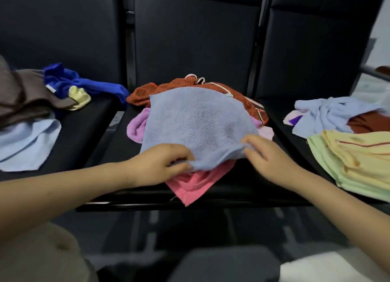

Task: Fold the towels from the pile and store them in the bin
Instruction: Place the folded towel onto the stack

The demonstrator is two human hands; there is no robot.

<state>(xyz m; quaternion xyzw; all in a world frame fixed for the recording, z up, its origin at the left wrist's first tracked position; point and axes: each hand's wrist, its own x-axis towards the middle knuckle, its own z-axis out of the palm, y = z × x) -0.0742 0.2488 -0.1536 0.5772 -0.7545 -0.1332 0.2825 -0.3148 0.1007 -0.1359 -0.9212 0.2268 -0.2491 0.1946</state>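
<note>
We've got the blue towel (198,123) pinched along its near edge, left hand (162,165) and right hand (266,155) both gripping it. Beyond our fingers it spreads over the pile, pink towel (194,184) poking out just below our grip, orange towel (160,89) behind.

We see a plain blue-grey towel (198,125) over pink (194,184), lilac (137,125) and rust-orange towels (147,91); a royal-blue cloth (84,85); black seats (84,134).
</note>
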